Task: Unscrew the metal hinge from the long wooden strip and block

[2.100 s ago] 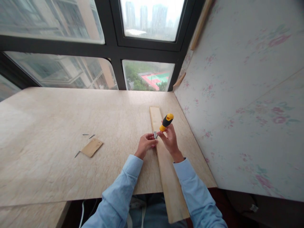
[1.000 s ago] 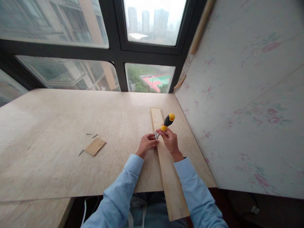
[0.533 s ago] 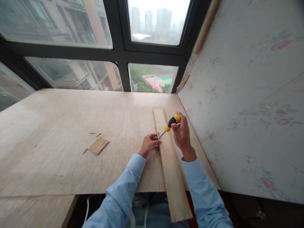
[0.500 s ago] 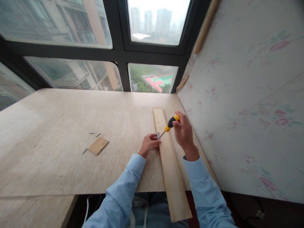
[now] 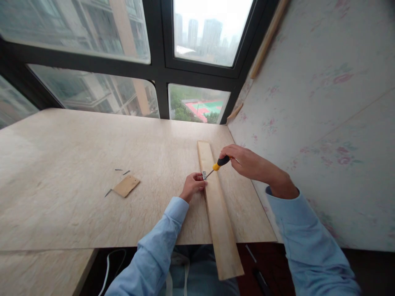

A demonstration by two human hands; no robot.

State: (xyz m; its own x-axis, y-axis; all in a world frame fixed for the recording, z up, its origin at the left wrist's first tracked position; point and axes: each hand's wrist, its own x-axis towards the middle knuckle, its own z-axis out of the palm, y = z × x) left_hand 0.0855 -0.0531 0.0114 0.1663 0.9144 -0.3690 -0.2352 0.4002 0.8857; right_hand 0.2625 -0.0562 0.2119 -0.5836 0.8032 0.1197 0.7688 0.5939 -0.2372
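A long pale wooden plank point(image 5: 217, 213) lies on the table point(image 5: 77, 164), running away from me and overhanging the near edge. My left hand point(image 5: 193, 186) pinches a small metal bracket point(image 5: 204, 175) against the plank's left edge. My right hand point(image 5: 243, 161) is closed around the black-and-yellow handle of a screwdriver point(image 5: 218, 165). The screwdriver's tip points down-left at the bracket.
A small square of wood point(image 5: 126, 186) and a few loose nails point(image 5: 119, 169) lie left of centre on the table. A floral-papered wall point(image 5: 308, 123) stands close on the right. Dark-framed windows point(image 5: 160, 70) run along the far side.
My right hand slid up from the screwdriver's shaft near the bracket to grip its handle, and my right elbow swung out to the right. The left hand stayed on the bracket.
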